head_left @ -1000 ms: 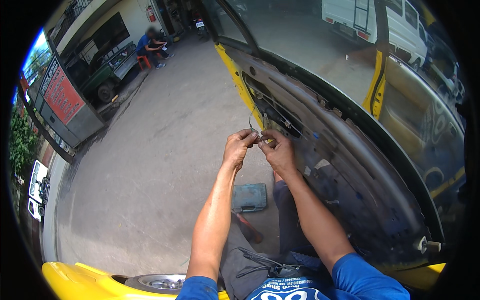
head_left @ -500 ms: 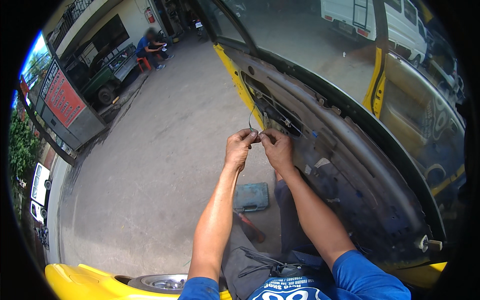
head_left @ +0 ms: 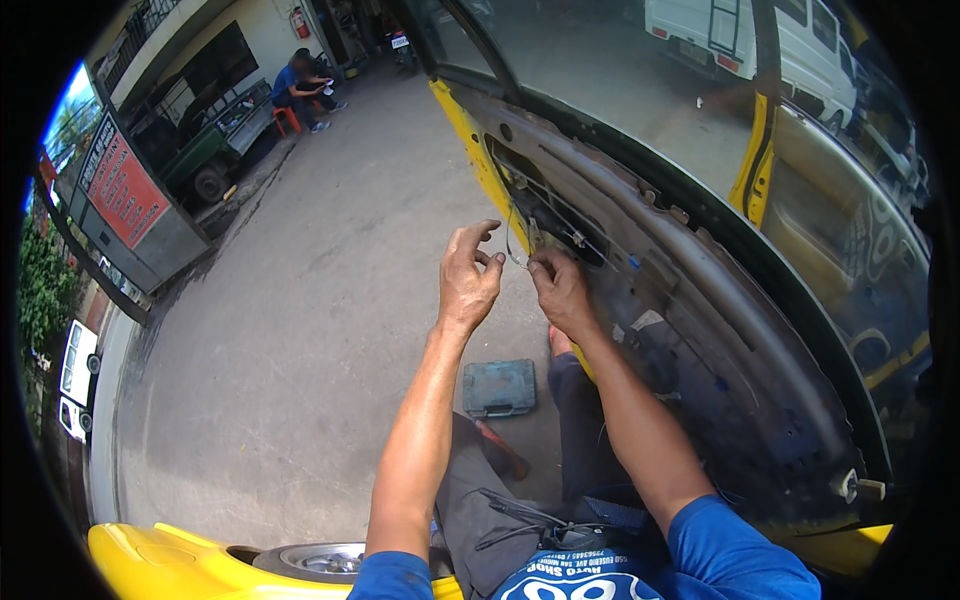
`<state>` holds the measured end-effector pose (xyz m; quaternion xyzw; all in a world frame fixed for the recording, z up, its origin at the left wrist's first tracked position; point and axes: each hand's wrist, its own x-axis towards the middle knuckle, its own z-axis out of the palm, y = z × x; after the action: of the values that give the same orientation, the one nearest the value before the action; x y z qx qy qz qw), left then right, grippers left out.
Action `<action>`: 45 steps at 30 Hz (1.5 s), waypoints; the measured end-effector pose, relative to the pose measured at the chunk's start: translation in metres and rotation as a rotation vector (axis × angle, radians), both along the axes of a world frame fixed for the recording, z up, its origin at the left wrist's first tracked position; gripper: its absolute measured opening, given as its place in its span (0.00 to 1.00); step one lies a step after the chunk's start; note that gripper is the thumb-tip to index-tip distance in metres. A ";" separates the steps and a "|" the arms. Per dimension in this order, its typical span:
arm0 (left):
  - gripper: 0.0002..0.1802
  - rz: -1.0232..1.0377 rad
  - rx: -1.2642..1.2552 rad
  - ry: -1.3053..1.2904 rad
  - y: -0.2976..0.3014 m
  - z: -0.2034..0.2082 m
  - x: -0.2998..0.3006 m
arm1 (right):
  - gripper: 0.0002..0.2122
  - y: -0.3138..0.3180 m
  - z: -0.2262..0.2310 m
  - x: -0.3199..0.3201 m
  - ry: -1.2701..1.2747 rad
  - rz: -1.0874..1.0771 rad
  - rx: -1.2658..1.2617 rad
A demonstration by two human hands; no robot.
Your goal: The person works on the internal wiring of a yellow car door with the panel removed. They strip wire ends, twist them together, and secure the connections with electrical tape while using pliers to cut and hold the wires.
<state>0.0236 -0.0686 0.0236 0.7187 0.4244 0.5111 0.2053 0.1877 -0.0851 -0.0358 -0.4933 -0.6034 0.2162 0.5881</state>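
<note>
A thin dark wire point(head_left: 508, 238) loops out from the opening near the front edge of the stripped car door point(head_left: 690, 300). My right hand point(head_left: 562, 293) is closed, thumb and finger pinching the wire near its end, just in front of the door. To its left my left hand point(head_left: 468, 278) is raised with the fingers apart and nothing seen in them. A small gap separates its thumb from the wire. Inside the door opening, rods and a latch mechanism point(head_left: 577, 240) show.
Below my hands a blue-green tool case point(head_left: 500, 388) lies on the concrete, close to a red-handled tool point(head_left: 503, 452). Yellow bodywork point(head_left: 150, 562) curves along the lower left. Dark cords point(head_left: 520, 520) lie over my lap. A person point(head_left: 300, 88) sits on a red stool farther off.
Both hands were together on the wire. My left hand has let go, opened and moved a little left; my right hand still pinches the wire.
</note>
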 end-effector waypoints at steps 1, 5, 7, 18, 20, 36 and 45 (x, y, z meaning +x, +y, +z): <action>0.21 -0.152 0.127 0.167 0.003 0.006 -0.004 | 0.07 0.000 0.001 0.001 -0.014 0.007 -0.013; 0.15 -0.341 0.069 0.466 0.014 0.021 -0.011 | 0.06 0.001 0.006 0.004 0.000 0.007 0.087; 0.12 -0.343 0.114 0.522 0.020 0.025 -0.011 | 0.06 0.001 0.008 0.003 -0.002 0.016 0.051; 0.07 -0.329 0.095 0.238 0.027 0.008 -0.008 | 0.05 0.008 0.020 0.006 0.756 0.348 -0.459; 0.08 -0.330 0.077 0.225 0.030 0.005 -0.011 | 0.05 0.004 0.023 0.003 0.680 0.292 -0.411; 0.09 -0.334 0.019 0.386 0.039 0.017 -0.023 | 0.05 -0.001 0.022 -0.005 -0.305 -0.123 0.361; 0.08 -0.349 0.112 0.401 0.042 0.016 -0.023 | 0.07 0.014 0.014 -0.002 0.218 0.257 -0.223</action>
<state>0.0009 -0.0271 0.0391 0.8781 0.2974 0.3381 0.1619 0.1856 -0.0707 -0.0220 -0.4480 -0.5665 0.4071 0.5592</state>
